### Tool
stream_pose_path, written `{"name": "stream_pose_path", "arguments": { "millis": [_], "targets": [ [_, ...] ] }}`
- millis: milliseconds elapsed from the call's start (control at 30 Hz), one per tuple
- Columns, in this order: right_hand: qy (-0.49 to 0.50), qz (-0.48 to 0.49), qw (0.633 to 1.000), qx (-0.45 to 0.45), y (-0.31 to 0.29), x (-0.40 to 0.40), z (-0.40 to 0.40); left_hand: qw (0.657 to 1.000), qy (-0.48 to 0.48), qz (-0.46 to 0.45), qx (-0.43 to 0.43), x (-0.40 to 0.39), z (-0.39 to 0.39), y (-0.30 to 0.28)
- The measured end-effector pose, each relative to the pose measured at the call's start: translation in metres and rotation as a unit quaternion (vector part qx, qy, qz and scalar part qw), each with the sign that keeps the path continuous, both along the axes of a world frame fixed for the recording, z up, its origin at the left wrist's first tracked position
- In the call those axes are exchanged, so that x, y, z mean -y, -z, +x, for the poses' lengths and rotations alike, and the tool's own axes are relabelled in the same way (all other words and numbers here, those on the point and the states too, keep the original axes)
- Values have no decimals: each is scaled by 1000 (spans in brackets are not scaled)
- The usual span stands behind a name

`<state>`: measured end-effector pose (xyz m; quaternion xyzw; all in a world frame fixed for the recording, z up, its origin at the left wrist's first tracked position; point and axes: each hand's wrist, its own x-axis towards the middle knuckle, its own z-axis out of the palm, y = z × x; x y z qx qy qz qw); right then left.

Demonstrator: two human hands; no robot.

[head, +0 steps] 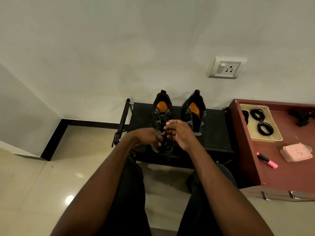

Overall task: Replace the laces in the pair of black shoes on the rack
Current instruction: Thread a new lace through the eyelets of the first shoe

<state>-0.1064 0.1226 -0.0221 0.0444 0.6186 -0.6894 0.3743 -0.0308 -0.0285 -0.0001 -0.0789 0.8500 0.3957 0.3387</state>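
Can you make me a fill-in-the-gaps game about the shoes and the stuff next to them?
1. Both hands, the left hand and the right hand, work on the ____ black shoe on the black rack.
2. The insoles inside the shoes are ____.
3. The coiled black laces lie in a beige ____.
4. The pink highlighter pen lies on the ____ cabinet top.

Missing words: left; orange; tray; red-brown

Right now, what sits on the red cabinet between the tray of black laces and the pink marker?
Nothing: in the head view, bare red cabinet top separates the tray from the pink marker.
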Motion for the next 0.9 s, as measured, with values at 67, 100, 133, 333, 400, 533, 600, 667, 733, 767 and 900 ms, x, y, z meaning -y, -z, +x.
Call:
{"name": "stream_pose_path", "arguments": {
  "millis": [67, 100, 133, 333, 400, 533, 600, 667, 733, 767, 900],
  "targets": [
    [27, -64, 997, 45, -11, -4, -2, 990, -123, -48, -53, 5, -6, -3],
    [34, -99, 992, 66, -16, -6, -4, 971, -209, -58, -103, 6, -9, -3],
    [34, -133, 987, 81, -20, -8, -5, 947, -277, -38, -160, 5, -10, -6],
    [11, -154, 988, -10, -43, -14, -20, 904, -238, 262, -238, -5, -12, -14],
    [57, -180, 982, -7, -43, -19, -34, 887, -282, 247, -269, -2, -10, -3],
    [130, -198, 972, -3, -30, -32, -54, 789, -513, 167, -295, 13, -4, 30],
    [148, -195, 970, -2, -22, -35, -57, 741, -620, 62, -251, 21, -2, 44],
    [158, -183, 970, -8, -16, -35, -55, 726, -651, -65, -210, 29, 1, 50],
    [132, -147, 980, -28, -11, -30, -51, 733, -620, -126, -249, 31, 2, 51],
    [100, -122, 987, -42, -10, -26, -47, 751, -587, -97, -288, 28, 0, 47],
    [-67, -78, 991, -89, -8, -3, -30, 855, -365, 152, -336, -1, -8, 33]
  ]
}}
